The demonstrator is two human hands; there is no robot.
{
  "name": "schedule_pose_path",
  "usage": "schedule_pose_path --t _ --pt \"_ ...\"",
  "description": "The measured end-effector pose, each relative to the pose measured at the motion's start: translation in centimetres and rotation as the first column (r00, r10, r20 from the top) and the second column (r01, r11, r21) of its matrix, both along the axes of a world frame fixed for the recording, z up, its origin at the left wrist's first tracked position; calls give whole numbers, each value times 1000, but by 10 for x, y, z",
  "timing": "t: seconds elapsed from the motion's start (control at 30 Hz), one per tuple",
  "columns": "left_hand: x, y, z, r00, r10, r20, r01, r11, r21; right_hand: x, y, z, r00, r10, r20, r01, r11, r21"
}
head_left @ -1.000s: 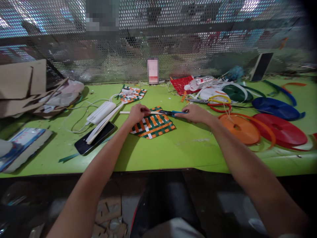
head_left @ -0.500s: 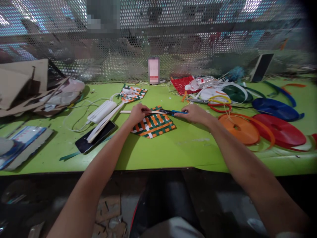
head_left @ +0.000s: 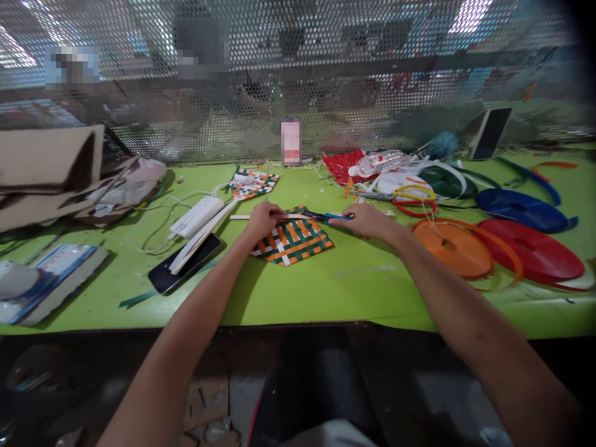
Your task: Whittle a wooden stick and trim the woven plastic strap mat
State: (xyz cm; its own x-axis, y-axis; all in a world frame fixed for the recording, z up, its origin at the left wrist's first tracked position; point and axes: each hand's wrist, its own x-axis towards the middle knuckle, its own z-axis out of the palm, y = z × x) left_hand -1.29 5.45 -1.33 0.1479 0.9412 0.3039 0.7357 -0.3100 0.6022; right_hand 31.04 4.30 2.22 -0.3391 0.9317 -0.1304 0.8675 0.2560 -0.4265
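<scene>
A woven fan-shaped piece (head_left: 302, 248) in orange, green and white strips lies on the table between my hands. A pale flat strip (head_left: 239, 217) lies across its upper edge. My left hand (head_left: 264, 221) is closed in a pinch on that strip at the upper left of the weave. In my right hand (head_left: 367, 220) is a slim blue-and-black tool (head_left: 317, 216), its dark end pointing left over the strip and the weave's top edge. Whether the tool is a knife or a cutter cannot be made out. My right fingers partly hide its blue handle.
Left of my arms are a black phone (head_left: 181, 267) under pale strips, a white power strip (head_left: 198, 217) and cardboard (head_left: 51, 158). Beyond lies another woven piece (head_left: 261, 184). Orange (head_left: 451, 248), red (head_left: 533, 251) and blue (head_left: 521, 209) coils lie right. A mesh panel (head_left: 251, 105) stands behind.
The head view has shifted slightly, so the table sits lower in the picture. A pale strip end now shows beyond my right hand. Both hands keep about the same hold.
</scene>
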Motion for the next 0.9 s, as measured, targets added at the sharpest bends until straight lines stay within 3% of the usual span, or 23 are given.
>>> schedule_pose_path --t 0.33,0.43,0.5,0.57,0.63,0.7,0.73,0.8,0.9 --pt "-4 -4 2 998 -37 -46 37 999 -2 -3 -4 6 997 43 62 -49 993 107" --pt "-5 -5 1 999 -22 36 23 999 -44 -4 -5 7 996 59 67 -65 993 100" --pt "-5 -4 2 977 23 213 -5 996 -85 -4 -5 8 997 53 62 -58 994 87" --pt "-6 -3 4 867 69 494 -4 991 -131 -5 -6 9 997 47 55 -51 996 68" --pt "-8 -3 10 662 89 744 55 985 -166 -5 -7 10 998 45 48 -47 998 52" --pt "-11 -4 17 474 90 876 132 976 -172 -4 -6 9 998 44 44 -46 998 42" --pt "-13 -5 20 415 88 905 155 974 -166 -4 -6 8 998 44 38 -46 998 41" --pt "-14 -7 24 371 85 925 168 973 -157 -2 -3 5 998 49 28 -50 998 47" --pt "-15 -8 24 381 135 915 107 976 -188 0 0 1 998 61 34 -63 996 66"
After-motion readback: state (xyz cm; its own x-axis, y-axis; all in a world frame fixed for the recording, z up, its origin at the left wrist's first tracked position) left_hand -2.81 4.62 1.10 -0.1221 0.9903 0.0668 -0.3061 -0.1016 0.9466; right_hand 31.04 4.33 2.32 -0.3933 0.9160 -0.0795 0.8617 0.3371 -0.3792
